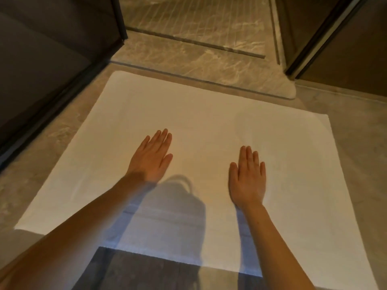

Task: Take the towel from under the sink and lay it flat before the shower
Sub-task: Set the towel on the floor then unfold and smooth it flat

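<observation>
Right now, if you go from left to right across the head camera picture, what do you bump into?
Dark glass panel → left hand flat on the white towel → right hand flat on the towel → dark door frame at the far right.

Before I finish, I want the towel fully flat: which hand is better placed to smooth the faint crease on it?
Right. The right hand lies flat on the towel just below the faint curved crease; the left hand rests farther away on the other side.
</observation>
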A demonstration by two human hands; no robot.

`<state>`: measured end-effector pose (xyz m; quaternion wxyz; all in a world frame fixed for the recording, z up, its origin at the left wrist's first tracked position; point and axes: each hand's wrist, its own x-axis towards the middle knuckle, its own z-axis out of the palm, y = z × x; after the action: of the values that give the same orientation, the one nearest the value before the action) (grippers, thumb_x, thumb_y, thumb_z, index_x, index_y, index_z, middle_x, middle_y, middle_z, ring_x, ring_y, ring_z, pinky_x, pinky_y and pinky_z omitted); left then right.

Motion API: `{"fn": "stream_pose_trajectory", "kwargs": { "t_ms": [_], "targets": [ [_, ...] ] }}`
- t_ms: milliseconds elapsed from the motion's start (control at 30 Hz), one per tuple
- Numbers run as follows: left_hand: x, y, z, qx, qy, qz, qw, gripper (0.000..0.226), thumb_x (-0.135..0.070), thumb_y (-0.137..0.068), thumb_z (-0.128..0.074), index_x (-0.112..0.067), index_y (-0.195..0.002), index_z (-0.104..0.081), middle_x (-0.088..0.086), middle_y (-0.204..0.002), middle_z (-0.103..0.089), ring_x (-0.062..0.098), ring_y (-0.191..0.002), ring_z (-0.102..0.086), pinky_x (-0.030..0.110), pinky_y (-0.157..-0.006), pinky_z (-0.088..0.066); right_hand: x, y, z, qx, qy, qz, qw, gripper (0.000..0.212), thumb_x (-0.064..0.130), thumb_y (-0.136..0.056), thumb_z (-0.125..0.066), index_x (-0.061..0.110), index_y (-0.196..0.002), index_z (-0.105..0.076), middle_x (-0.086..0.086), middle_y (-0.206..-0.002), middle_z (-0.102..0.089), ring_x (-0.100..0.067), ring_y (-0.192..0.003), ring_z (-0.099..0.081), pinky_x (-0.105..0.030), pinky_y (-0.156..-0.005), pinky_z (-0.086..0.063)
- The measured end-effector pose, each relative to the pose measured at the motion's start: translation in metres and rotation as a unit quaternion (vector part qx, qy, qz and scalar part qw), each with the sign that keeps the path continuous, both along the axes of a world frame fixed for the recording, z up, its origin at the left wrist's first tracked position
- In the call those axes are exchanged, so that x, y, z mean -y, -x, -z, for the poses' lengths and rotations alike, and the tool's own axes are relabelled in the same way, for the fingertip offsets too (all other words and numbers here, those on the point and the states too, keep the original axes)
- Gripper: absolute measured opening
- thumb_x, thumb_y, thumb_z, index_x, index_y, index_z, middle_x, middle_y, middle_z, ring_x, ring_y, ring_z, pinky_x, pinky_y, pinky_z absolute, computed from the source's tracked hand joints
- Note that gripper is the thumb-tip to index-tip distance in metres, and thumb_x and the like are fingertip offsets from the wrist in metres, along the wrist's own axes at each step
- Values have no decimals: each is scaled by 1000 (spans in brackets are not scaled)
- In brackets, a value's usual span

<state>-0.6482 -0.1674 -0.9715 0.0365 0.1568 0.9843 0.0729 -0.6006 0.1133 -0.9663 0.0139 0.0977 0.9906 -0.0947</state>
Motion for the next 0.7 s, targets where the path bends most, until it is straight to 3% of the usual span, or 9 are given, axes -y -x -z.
{"fn": "stream_pose_trajectory", "kwargs": {
  "t_ms": [67,133,233,300,433,567,700],
  "targets": [
    [0,-1,-5,7,-8,-39,999,69,-45,-93,-8,-10,-153,-12,6,-161,-7,20,-149,-5,37,-119,0,-22,-17,-5,10,-1,62,998,61,40,-101,-14,15,-155,-3,-2,-163,-5,-19,-150,-1,-43,-122,-5],
    [-21,-13,-17,-20,-19,-11,1000,66,-39,-94,-15,-6,-151,-21,12,-159,-16,27,-147,-17,43,-119,-9,-18,-23,-12,2,9,83,997,59,36,-102,-16,11,-155,-7,-7,-163,-9,-23,-150,-5,-44,-121,-6],
    [-74,-54,-18,-19,-80,124,989,60,-33,-95,-25,-8,-149,-29,9,-157,-24,24,-146,-19,43,-120,-13,28,-26,-20,-34,32,-2,999,59,35,-101,-19,9,-154,-18,-10,-161,-18,-25,-149,-12,-42,-121,-7],
    [-88,-81,-13,3,-62,164,984,59,-33,-97,-24,-11,-151,-25,6,-159,-21,19,-148,-12,40,-120,-10,49,-42,-16,-11,47,-47,998,57,37,-102,-18,14,-155,-14,-4,-162,-12,-20,-150,-6,-40,-122,-4],
    [-47,-98,-7,-5,-39,108,993,57,-37,-102,-19,-14,-154,-14,2,-162,-9,15,-149,-3,39,-120,-9,8,-85,-5,19,22,-33,999,60,43,-100,-9,20,-155,-1,5,-163,1,-13,-149,7,-39,-122,0],
    [-29,-102,-11,7,-25,60,998,58,-37,-102,-17,-12,-154,-11,4,-162,-6,19,-149,-5,41,-120,-8,-21,-99,-10,11,18,49,999,64,44,-98,-5,16,-155,-4,-1,-163,-4,-16,-150,3,-42,-122,-5],
    [-71,-118,-14,1,-33,158,987,57,-36,-102,-23,-10,-153,-17,8,-162,-13,19,-149,-6,43,-120,-13,37,-94,-12,-14,45,-16,999,59,39,-102,-22,10,-153,-19,-7,-160,-17,-24,-149,-11,-41,-121,-9]
  ]
}}
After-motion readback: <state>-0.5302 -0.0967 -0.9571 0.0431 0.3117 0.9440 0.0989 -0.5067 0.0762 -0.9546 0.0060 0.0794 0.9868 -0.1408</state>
